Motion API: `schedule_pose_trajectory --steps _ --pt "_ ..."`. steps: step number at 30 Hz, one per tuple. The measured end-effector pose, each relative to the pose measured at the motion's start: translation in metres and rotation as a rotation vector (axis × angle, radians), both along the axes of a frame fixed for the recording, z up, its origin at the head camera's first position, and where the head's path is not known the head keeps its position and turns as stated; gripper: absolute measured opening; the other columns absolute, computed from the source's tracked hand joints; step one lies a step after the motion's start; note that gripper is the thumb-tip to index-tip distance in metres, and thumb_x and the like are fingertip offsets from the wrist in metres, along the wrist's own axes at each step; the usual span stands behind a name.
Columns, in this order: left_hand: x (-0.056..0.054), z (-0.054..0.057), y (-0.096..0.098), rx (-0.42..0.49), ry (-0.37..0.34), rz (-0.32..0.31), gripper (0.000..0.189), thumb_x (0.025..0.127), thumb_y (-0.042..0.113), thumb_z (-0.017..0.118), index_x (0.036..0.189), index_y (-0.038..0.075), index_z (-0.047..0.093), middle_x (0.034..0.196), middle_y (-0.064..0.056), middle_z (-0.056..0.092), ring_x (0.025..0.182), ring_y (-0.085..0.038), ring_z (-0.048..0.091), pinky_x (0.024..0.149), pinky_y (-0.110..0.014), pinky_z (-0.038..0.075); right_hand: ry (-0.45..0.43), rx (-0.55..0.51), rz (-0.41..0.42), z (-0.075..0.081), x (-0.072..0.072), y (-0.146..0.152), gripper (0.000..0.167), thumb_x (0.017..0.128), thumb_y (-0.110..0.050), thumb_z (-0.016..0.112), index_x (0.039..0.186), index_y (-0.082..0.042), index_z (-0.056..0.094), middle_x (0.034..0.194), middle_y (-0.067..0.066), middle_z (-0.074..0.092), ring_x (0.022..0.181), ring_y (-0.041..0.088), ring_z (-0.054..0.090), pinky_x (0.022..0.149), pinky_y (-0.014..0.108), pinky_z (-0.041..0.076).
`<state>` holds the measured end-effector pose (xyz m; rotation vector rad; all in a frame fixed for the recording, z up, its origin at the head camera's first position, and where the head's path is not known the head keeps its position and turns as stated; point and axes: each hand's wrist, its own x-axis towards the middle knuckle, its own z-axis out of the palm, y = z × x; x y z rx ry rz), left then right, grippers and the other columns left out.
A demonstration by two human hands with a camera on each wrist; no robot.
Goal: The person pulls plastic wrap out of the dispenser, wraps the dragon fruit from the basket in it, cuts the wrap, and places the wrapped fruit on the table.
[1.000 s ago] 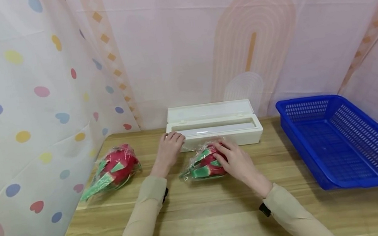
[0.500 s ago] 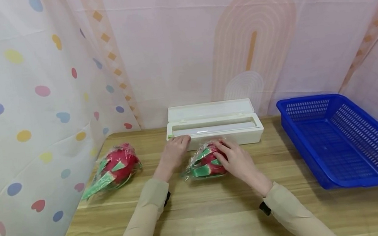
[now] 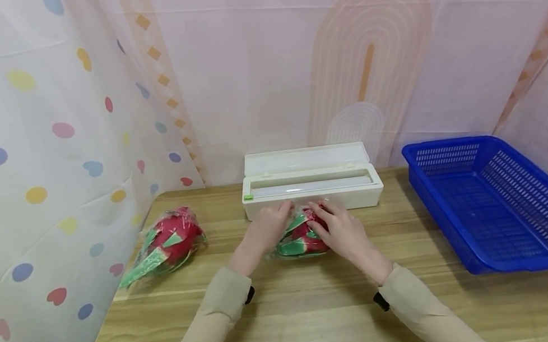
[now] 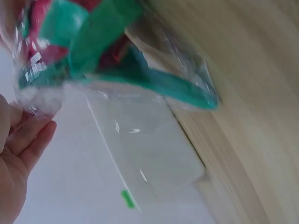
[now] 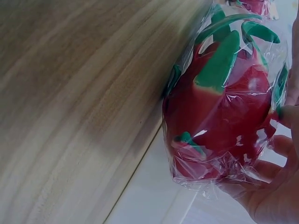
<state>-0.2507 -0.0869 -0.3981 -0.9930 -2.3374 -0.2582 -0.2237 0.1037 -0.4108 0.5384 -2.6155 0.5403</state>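
Note:
A red dragon fruit with green scales (image 3: 299,245), wrapped in clear plastic film, lies on the wooden table in the middle of the head view. My right hand (image 3: 346,236) grips its right side, fingers and thumb spread round it. From the left, my left hand (image 3: 264,229) pinches the gathered film (image 4: 42,100) at the fruit's upper side, as the left wrist view shows. Close up in the right wrist view, the film is wrinkled over the fruit (image 5: 219,107). Just behind both hands stands a white cling film dispenser (image 3: 315,203), its lid raised and a roll inside.
Another film-wrapped dragon fruit (image 3: 176,236) lies at the table's left side. A blue plastic basket (image 3: 443,230) stands on the right. A small green slider (image 3: 249,197) sits at the dispenser's left front edge. Patterned curtains (image 3: 242,73) hang behind and to the left.
My left hand has moved right, from the dispenser's left front corner to the fruit, and draws in the film there. My right hand keeps its hold with little movement.

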Motion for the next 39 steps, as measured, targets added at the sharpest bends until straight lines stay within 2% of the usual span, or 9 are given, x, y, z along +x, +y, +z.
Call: schedule_pose_trajectory --steps 8,11,14,21,26,30,34,37,39 --pt "0.025 -0.003 0.018 -0.087 0.119 0.047 0.019 0.085 0.001 0.066 0.103 0.0 0.064 0.09 -0.01 0.071 0.067 -0.017 0.068 0.058 -0.025 0.056 0.022 -0.001 -0.005 0.0 0.0 -0.002 0.043 0.09 -0.032 0.065 0.128 -0.012 0.061 0.131 0.015 0.06 0.111 0.032 0.062 0.078 0.047 0.056" --pt "0.031 -0.008 0.024 -0.061 0.166 0.069 0.012 0.086 0.01 0.068 0.095 0.001 0.067 0.085 -0.007 0.07 0.064 -0.015 0.067 0.057 -0.022 0.055 0.019 0.012 -0.021 0.001 0.0 -0.001 0.043 0.089 -0.03 0.066 0.129 -0.014 0.061 0.132 0.013 0.059 0.11 0.032 0.062 0.074 0.046 0.057" --pt "0.035 -0.013 0.029 -0.015 0.185 0.086 0.018 0.087 0.017 0.069 0.092 0.001 0.07 0.087 -0.009 0.07 0.069 -0.016 0.068 0.058 -0.022 0.056 0.002 0.005 -0.03 0.001 0.0 0.0 0.044 0.088 -0.031 0.067 0.129 -0.015 0.061 0.133 0.013 0.059 0.111 0.032 0.062 0.073 0.047 0.056" --pt "0.042 -0.02 0.035 0.041 0.162 0.137 0.027 0.084 0.02 0.071 0.098 -0.002 0.071 0.102 -0.016 0.072 0.09 -0.024 0.071 0.071 -0.027 0.058 -0.073 -0.105 0.031 0.004 -0.001 0.007 0.046 0.09 -0.03 0.065 0.133 -0.016 0.057 0.132 0.015 0.059 0.116 0.034 0.06 0.079 0.05 0.055" --pt "0.047 -0.019 0.039 0.008 0.169 0.172 0.025 0.077 0.006 0.076 0.1 -0.003 0.071 0.108 -0.015 0.07 0.091 -0.024 0.071 0.07 -0.025 0.058 -0.075 -0.26 0.1 0.006 -0.003 0.013 0.052 0.091 -0.017 0.064 0.138 -0.005 0.048 0.128 0.021 0.06 0.115 0.035 0.061 0.093 0.047 0.052" --pt "0.047 -0.02 0.041 0.0 0.19 0.18 0.025 0.077 0.002 0.074 0.102 -0.002 0.069 0.105 -0.014 0.07 0.095 -0.024 0.07 0.078 -0.028 0.058 -0.111 -0.4 0.105 0.006 -0.005 0.018 0.05 0.091 -0.005 0.06 0.139 0.0 0.045 0.126 0.027 0.059 0.108 0.037 0.064 0.087 0.042 0.055" --pt "0.045 -0.021 0.046 0.06 0.178 0.186 0.033 0.08 0.005 0.072 0.111 -0.002 0.064 0.104 -0.015 0.07 0.09 -0.025 0.069 0.073 -0.03 0.059 -0.133 -0.49 0.099 0.007 -0.008 0.022 0.044 0.091 0.001 0.056 0.134 0.002 0.049 0.123 0.028 0.059 0.105 0.038 0.066 0.081 0.04 0.057" --pt "0.044 -0.021 0.051 0.054 0.148 0.231 0.041 0.084 0.015 0.069 0.122 0.002 0.06 0.106 -0.016 0.067 0.09 -0.026 0.066 0.066 -0.029 0.059 -0.113 -0.501 0.092 0.006 -0.011 0.025 0.038 0.091 0.003 0.056 0.128 0.003 0.053 0.122 0.026 0.06 0.104 0.037 0.066 0.078 0.039 0.058" --pt "0.043 -0.022 0.056 0.005 0.125 0.288 0.044 0.088 0.026 0.065 0.127 0.007 0.059 0.109 -0.016 0.063 0.091 -0.025 0.061 0.063 -0.028 0.057 -0.092 -0.491 0.08 0.005 -0.013 0.027 0.033 0.09 0.004 0.056 0.123 0.004 0.057 0.12 0.024 0.061 0.101 0.036 0.067 0.077 0.039 0.058"
